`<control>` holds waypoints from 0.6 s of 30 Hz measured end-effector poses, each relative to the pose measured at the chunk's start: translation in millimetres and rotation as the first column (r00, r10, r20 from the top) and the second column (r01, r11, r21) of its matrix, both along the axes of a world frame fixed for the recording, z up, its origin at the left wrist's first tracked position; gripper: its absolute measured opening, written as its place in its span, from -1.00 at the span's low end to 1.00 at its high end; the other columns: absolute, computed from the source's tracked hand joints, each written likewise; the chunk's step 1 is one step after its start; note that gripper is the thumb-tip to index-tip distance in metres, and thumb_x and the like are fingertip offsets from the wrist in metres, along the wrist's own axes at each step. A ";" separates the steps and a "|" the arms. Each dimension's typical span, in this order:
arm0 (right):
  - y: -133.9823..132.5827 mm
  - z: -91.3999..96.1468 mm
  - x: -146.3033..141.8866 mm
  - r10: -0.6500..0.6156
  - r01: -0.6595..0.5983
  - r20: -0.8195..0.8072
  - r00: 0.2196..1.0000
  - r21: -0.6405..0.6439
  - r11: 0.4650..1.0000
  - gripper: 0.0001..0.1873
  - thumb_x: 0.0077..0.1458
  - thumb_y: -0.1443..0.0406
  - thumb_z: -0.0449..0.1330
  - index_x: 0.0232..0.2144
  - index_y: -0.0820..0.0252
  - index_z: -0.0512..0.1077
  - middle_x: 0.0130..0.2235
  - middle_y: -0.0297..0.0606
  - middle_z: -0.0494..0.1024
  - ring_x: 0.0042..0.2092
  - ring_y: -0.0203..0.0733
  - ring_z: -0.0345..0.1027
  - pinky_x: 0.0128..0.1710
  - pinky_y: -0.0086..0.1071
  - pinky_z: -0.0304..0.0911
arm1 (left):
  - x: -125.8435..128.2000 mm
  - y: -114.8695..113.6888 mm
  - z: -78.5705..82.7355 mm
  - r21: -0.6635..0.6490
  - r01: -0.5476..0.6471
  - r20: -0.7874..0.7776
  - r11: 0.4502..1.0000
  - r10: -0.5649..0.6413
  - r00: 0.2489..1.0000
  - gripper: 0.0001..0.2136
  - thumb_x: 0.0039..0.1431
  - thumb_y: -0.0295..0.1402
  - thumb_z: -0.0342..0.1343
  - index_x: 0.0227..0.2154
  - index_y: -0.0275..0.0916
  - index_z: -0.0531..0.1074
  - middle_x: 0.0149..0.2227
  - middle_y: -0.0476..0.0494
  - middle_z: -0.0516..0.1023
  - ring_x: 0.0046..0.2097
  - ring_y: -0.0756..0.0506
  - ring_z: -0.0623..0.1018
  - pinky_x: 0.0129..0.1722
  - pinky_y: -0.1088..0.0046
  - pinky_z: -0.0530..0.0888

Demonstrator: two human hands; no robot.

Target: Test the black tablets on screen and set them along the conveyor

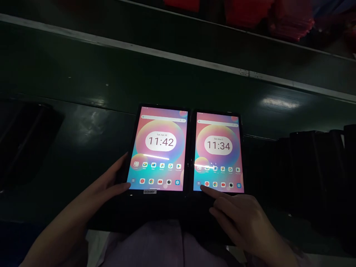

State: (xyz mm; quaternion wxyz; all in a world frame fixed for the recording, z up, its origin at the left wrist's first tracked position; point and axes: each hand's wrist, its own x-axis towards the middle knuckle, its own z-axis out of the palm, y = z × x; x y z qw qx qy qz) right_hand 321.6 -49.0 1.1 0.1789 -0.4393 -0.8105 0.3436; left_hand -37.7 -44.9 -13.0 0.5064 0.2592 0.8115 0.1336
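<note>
Two lit tablets lie side by side on a dark green bench [83, 122]. The left tablet [159, 150] shows 11:42 and the right tablet [218, 154] shows 11:34, both on a home screen with app icons. My left hand [107, 181] rests at the left tablet's lower left corner, thumb against its bottom edge and fingers along its side. My right hand [244, 218] points with its index finger, whose tip touches the bottom left of the right tablet's screen; its other fingers are curled under.
A white stripe [178, 57] runs across the bench behind the tablets. Dark upright items [317, 167] stand in a row at the right, and another dark object [25, 137] sits at the left. Red items [289, 18] lie at the far top right. The scene is dim.
</note>
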 end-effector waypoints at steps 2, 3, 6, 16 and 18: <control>0.8 -2.4 -4.3 0.005 -0.005 0.012 1.000 -0.005 1.000 -0.45 0.62 0.26 -0.10 -0.18 0.28 0.66 -0.27 -0.15 0.78 -0.62 -0.38 0.39 -0.63 -0.41 0.23 | 5.8 1.7 4.5 -0.042 -0.073 0.093 0.996 0.077 0.993 -0.09 -0.31 -0.06 0.58 0.26 0.14 0.55 0.39 0.02 0.50 0.43 -0.45 0.44 0.23 0.15 0.60; 1.3 -3.1 -5.4 0.004 -0.004 0.018 1.000 -0.008 1.000 -0.45 0.62 0.25 -0.10 -0.19 0.27 0.66 -0.27 -0.15 0.78 -0.60 -0.37 0.43 -0.61 -0.42 0.25 | 8.8 3.2 6.4 -0.044 -0.102 0.129 0.994 0.107 0.986 -0.10 -0.30 -0.09 0.58 0.27 0.14 0.55 0.40 0.03 0.49 0.45 -0.44 0.42 0.27 0.16 0.57; 2.9 -2.2 -5.1 -0.007 0.007 0.005 1.000 0.009 1.000 -0.45 0.62 0.27 -0.10 -0.30 0.21 0.61 -0.16 -0.13 0.80 -0.62 -0.42 0.40 -0.61 -0.45 0.25 | 16.9 9.4 8.8 -0.030 -0.159 0.146 0.987 0.162 0.976 -0.10 -0.38 -0.16 0.58 0.22 0.04 0.60 0.36 -0.07 0.54 0.42 -0.49 0.45 0.28 0.10 0.58; 1.6 2.6 1.5 -0.015 0.016 -0.081 0.997 0.015 1.000 -0.52 0.58 0.33 -0.03 -0.45 0.16 0.40 -0.12 -0.16 0.80 -0.67 -0.48 0.23 -0.62 -0.45 0.23 | 26.9 5.1 13.6 0.028 -0.194 0.147 0.981 0.188 0.971 -0.23 -0.24 -0.20 0.52 0.18 0.03 0.61 0.33 0.00 0.58 0.42 -0.41 0.46 0.22 0.22 0.62; 1.3 2.0 1.1 -0.017 0.018 -0.077 0.997 0.015 1.000 -0.51 0.59 0.32 -0.04 -0.45 0.16 0.39 -0.13 -0.18 0.80 -0.67 -0.48 0.24 -0.62 -0.45 0.23 | 26.8 5.7 13.8 0.012 -0.179 0.128 0.984 0.176 0.976 -0.21 -0.21 -0.19 0.51 0.22 0.03 0.57 0.34 0.00 0.56 0.42 -0.39 0.47 0.25 0.23 0.59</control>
